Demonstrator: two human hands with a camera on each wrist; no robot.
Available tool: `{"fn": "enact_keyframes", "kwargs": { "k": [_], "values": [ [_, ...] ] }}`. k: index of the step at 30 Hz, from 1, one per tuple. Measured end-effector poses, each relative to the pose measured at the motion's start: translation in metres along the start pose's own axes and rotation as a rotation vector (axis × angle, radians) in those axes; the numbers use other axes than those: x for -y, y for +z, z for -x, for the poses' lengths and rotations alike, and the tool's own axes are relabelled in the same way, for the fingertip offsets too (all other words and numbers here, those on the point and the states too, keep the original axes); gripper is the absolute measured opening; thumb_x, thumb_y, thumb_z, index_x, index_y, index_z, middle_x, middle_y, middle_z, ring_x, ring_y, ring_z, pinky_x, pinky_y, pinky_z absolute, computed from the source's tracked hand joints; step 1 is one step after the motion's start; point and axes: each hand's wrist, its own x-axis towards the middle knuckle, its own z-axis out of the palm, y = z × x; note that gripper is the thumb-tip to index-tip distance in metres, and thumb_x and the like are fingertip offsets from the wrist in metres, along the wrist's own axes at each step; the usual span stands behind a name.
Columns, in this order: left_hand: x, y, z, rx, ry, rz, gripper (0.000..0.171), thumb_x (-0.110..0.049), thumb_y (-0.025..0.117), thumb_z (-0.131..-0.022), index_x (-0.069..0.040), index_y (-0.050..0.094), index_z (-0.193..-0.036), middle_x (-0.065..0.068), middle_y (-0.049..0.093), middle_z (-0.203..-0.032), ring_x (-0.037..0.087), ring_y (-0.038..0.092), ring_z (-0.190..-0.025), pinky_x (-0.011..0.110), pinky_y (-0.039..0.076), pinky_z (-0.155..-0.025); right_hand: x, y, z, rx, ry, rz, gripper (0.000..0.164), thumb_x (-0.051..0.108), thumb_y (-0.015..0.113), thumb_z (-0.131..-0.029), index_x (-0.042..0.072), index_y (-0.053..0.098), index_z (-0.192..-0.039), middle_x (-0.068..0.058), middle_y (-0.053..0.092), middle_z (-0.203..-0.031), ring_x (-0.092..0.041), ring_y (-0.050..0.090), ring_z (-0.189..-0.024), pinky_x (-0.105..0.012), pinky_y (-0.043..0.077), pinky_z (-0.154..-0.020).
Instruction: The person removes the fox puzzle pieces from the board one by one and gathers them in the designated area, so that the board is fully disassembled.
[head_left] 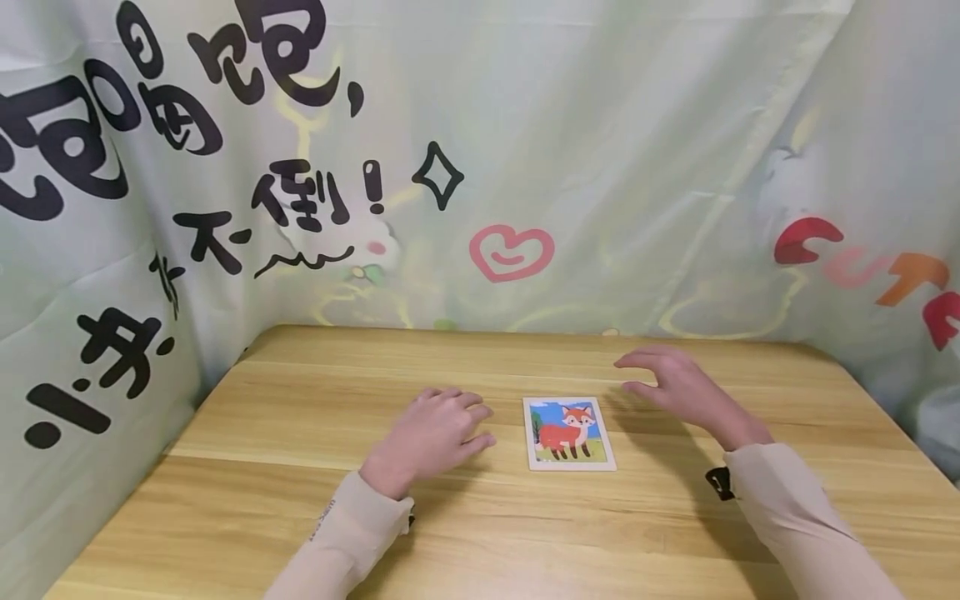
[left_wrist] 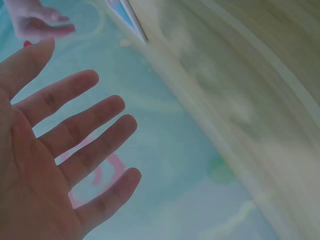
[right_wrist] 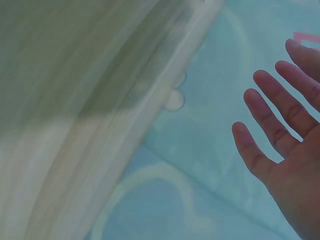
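Observation:
A rectangular picture puzzle board (head_left: 570, 433) with a white border lies on the wooden table, showing an orange fox on grass under a blue sky. My left hand (head_left: 442, 433) hovers to the left of it, apart from it, fingers spread and holding nothing. To its right and a little farther back, my right hand (head_left: 675, 385) is raised above the table, also with nothing in its fingers. In the left wrist view, the spread left fingers (left_wrist: 95, 120) show with a corner of the board (left_wrist: 131, 20) beyond. The right wrist view shows the right fingers (right_wrist: 272, 120) extended.
The wooden table (head_left: 300, 492) spreads out on both sides of the board. Behind it and at the left hangs a pale printed curtain (head_left: 585, 150) with black characters and a pink heart. Beige sleeves (head_left: 352, 525) with dark wrist straps cover both forearms.

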Motion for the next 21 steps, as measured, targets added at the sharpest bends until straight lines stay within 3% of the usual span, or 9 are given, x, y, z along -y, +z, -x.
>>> {"fn": "enact_keyframes", "kwargs": {
  "k": [8, 21],
  "values": [
    [-0.023, -0.001, -0.014, 0.131, -0.003, 0.013, 0.039, -0.043, 0.060, -0.102, -0.016, 0.071, -0.129, 0.004, 0.066, -0.132, 0.025, 0.060, -0.124, 0.049, 0.049, -0.100, 0.011, 0.009, -0.016, 0.037, -0.007, -0.009, 0.028, 0.001, 0.075, -0.088, -0.004, 0.071, -0.116, -0.021, 0.070, -0.117, -0.045, 0.062, -0.112, -0.061, 0.048, -0.095],
    [-0.049, 0.010, -0.030, 0.206, 0.080, 0.026, 0.039, -0.046, 0.060, -0.101, -0.019, 0.072, -0.128, -0.002, 0.064, -0.136, 0.018, 0.056, -0.128, 0.044, 0.049, -0.103, 0.018, 0.025, -0.030, 0.061, -0.028, -0.037, 0.029, -0.005, 0.077, -0.084, -0.004, 0.073, -0.112, -0.019, 0.072, -0.113, -0.042, 0.065, -0.108, -0.058, 0.052, -0.092]
  ]
}}
